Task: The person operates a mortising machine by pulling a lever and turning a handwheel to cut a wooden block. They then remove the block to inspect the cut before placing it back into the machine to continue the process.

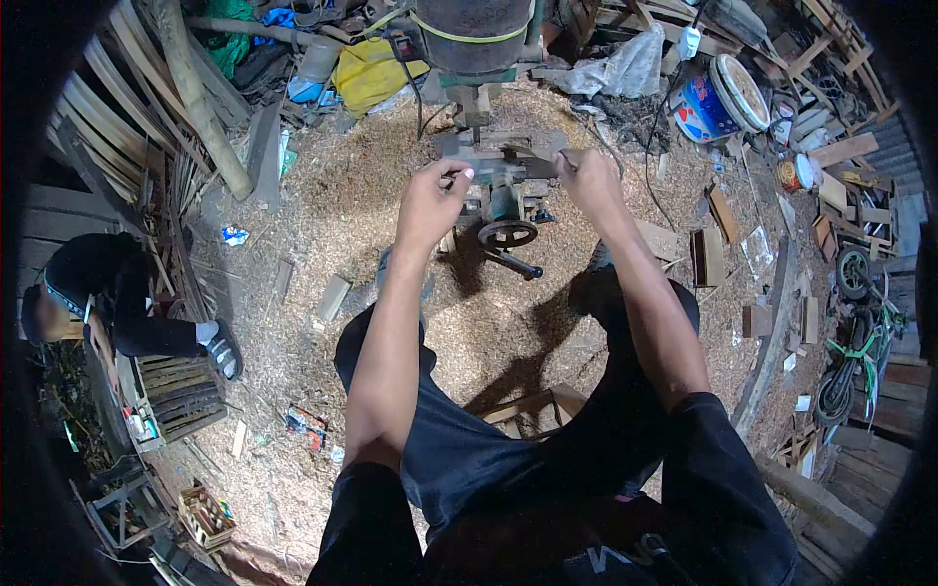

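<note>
A bench machine with a metal table [532, 168] and a spoked handwheel [507, 233] stands on the floor in front of me. My left hand [435, 203] is raised at the left side of its table, fingers curled in a pinch; what they hold, if anything, is too small to make out. Across from it, my right hand [591, 184] has its thumb and fingers closed at the end of a thin dark strip [531, 153] over the table. A crank handle [515, 264] sticks out below the handwheel. Above the table hangs the machine's dark, drum-like upper part [474, 39].
Wood shavings [337, 210] cover the floor. A person [122, 293] sits bent over at the left. A white and blue bucket [718, 100] lies tilted at the upper right, near wood offcuts [722, 214]. Long boards [117, 98] lean at upper left; a wooden box [532, 410] is between my legs.
</note>
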The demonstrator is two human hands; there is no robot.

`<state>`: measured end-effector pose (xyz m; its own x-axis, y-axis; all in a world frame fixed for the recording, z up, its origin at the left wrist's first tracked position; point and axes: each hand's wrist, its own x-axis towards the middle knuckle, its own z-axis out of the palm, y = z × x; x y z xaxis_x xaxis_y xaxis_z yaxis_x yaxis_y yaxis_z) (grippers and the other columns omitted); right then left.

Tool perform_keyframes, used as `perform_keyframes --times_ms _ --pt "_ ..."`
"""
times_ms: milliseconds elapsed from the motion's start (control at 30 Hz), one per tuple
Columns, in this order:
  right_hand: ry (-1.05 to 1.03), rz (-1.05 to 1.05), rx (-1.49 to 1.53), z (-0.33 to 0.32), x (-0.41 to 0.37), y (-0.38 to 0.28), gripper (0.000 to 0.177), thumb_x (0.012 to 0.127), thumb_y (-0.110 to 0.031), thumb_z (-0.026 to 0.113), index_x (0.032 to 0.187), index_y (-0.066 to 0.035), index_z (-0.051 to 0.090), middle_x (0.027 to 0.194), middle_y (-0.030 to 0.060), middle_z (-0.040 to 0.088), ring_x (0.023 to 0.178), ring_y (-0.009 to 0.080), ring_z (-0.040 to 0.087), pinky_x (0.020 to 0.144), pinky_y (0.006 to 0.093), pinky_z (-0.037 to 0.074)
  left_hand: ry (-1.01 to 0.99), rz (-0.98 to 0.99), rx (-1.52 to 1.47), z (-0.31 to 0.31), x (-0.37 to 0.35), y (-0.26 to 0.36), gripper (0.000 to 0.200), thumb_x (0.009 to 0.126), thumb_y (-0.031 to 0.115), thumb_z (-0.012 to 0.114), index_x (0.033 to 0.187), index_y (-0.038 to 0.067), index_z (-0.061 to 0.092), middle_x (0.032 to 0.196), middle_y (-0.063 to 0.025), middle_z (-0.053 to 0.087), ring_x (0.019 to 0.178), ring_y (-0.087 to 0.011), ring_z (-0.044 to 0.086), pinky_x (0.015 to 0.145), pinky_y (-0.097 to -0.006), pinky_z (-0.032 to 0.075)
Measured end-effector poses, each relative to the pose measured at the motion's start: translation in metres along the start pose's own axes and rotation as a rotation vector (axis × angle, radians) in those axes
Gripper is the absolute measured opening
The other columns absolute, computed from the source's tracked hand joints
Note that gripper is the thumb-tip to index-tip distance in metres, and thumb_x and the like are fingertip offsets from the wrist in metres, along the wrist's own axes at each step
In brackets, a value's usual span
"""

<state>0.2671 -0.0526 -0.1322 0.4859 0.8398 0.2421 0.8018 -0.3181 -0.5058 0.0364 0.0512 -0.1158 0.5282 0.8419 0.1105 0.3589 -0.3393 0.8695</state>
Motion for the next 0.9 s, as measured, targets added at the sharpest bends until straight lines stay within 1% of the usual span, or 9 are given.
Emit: perform_keyframes --times_ms 167,300,333,433,533,667,767,800,900 --pt "0.107 0.125 0.0 -0.034 0.007 -0.023 0.022 0.089 -0.023 0.059 0.088 -0.004 0.07 0.072 0.0254 0.063 0.071 0.043 0.064 0.065 0.0485 0.051 -0.011 -0.017 0.026 -0.006 -0.003 0.009 0.019 0.086 0.017 0.063 0.098 0.004 0.068 0.089 -0.0159 0.07 0.08 -0.0251 0.068 0.073 -0.0338 0.051" --pt "-0.053 -0.079 0.046 -0.005 0.0 -0.001 0.023 0.089 -0.024 0.059 0.09 -0.004 0.07 0.074 0.026 0.063 0.072 0.0441 0.063 0.066 0.0484 0.05 -0.004 0.005 0.013 -0.002 -0.001 0.002 0.019 0.086 0.017 0.063 0.098 0.004 0.068 0.09 -0.0153 0.07 0.08 -0.024 0.068 0.073 -0.0331 0.051" --pt "-0.062 0.035 0.051 -0.007 -0.001 -0.005 0.021 0.088 -0.022 0.06 0.088 -0.003 0.069 0.073 0.0266 0.062 0.072 0.0439 0.063 0.065 0.0476 0.05 0.002 0.02 0.007 0.0 -0.001 -0.001 0.02 0.087 0.018 0.064 0.099 0.004 0.068 0.086 -0.0135 0.07 0.076 -0.0199 0.066 0.07 -0.0313 0.05" --pt "0.109 0.086 -0.001 -0.009 0.006 -0.007 0.02 0.088 -0.021 0.06 0.087 -0.003 0.069 0.073 0.0264 0.062 0.072 0.044 0.063 0.065 0.048 0.05 0.022 0.058 0.005 0.0 0.001 -0.005 0.023 0.088 0.022 0.065 0.101 0.003 0.068 0.08 -0.0098 0.069 0.071 -0.012 0.063 0.065 -0.0277 0.048" --pt "0.007 0.043 0.151 -0.015 0.001 -0.025 0.02 0.087 -0.021 0.061 0.087 -0.003 0.069 0.072 0.025 0.064 0.072 0.0439 0.063 0.065 0.0487 0.051 0.01 0.028 0.004 0.0 -0.001 -0.004 0.023 0.088 0.021 0.065 0.101 0.002 0.068 0.081 -0.0101 0.07 0.074 -0.0131 0.065 0.066 -0.028 0.049" --pt "-0.097 0.047 0.032 0.022 -0.005 -0.02 0.022 0.087 -0.022 0.061 0.091 -0.001 0.068 0.071 0.0239 0.063 0.072 0.0432 0.063 0.064 0.0499 0.051 0.001 -0.005 -0.032 0.0 0.0 -0.009 0.022 0.088 0.021 0.065 0.101 0.002 0.068 0.082 -0.0115 0.07 0.074 -0.0134 0.065 0.067 -0.0283 0.049" --pt "-0.044 -0.074 0.152 0.042 -0.006 -0.021 0.022 0.087 -0.02 0.061 0.095 -0.001 0.067 0.072 0.0255 0.063 0.071 0.043 0.064 0.065 0.05 0.051 0.031 0.041 -0.004 -0.002 0.0 -0.008 0.021 0.088 0.02 0.065 0.1 0.003 0.069 0.082 -0.0113 0.07 0.072 -0.0123 0.063 0.065 -0.0279 0.049" --pt "-0.156 0.038 0.157 0.038 -0.011 -0.033 0.022 0.087 -0.018 0.06 0.098 0.0 0.066 0.073 0.0273 0.063 0.071 0.0424 0.064 0.066 0.0492 0.051 0.039 0.057 0.015 -0.003 -0.001 -0.006 0.021 0.088 0.019 0.065 0.1 0.003 0.069 0.082 -0.0111 0.07 0.072 -0.0119 0.063 0.065 -0.0278 0.048" --pt "-0.059 -0.186 0.175 0.061 -0.023 -0.037 0.024 0.087 -0.019 0.06 0.098 0.001 0.066 0.069 0.0279 0.061 0.07 0.0412 0.064 0.066 0.0481 0.052 0.001 -0.02 0.038 -0.006 -0.001 -0.001 0.021 0.087 0.018 0.065 0.1 0.003 0.069 0.083 -0.0097 0.07 0.072 -0.0123 0.064 0.065 -0.0279 0.049"
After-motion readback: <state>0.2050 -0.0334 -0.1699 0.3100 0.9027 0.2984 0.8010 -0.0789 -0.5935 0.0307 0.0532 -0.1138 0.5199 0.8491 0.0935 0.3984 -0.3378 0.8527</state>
